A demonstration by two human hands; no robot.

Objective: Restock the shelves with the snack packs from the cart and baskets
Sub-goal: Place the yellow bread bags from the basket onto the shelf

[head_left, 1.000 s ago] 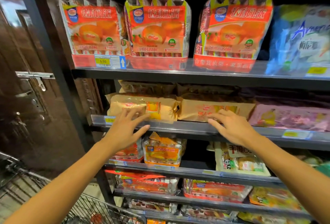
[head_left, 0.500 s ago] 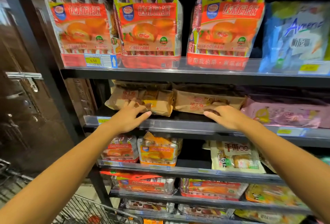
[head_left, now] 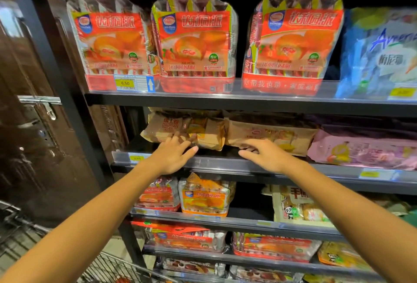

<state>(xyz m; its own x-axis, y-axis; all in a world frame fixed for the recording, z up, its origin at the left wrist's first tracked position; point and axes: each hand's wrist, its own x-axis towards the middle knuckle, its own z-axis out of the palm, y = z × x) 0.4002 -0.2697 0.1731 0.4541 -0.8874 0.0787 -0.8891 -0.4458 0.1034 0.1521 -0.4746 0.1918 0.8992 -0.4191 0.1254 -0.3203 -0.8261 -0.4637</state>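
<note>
Closest to the camera, bottom left, is the wire rim of a shopping cart (head_left: 106, 267), with both bare forearms reaching up over it toward the shelving.

The left hand (head_left: 173, 156) is at the second shelf (head_left: 293, 165), fingers spread and mostly straight, fingertips pushing on the front of a brown paper-look snack pack (head_left: 180, 129) at the left end of that shelf. It's not wrapped around it, just flat contact. The right hand (head_left: 266, 154) is just beside it, fingers out and a bit relaxed, tips against the lower front edge of a second brown snack pack (head_left: 270, 136). Can't tell if the thumb is hooked under it, that part's hidden. The two brown packs lie side by side, touching, set back a little from the shelf's clear front lip. Right of them on that shelf lies a pink pack (head_left: 365, 149).

The lower shelves have smaller orange cake packs (head_left: 205, 197) and a white panda-print pack (head_left: 297, 208).

Up on the top shelf, three big red-orange cake bags (head_left: 194, 41) stand upright in a row, with a blue bag (head_left: 379, 52) on the right. A yellow 6.50 price tag (head_left: 125, 82) sits under the leftmost one. Far left is a dark brown door (head_left: 27, 124) with a metal latch.
</note>
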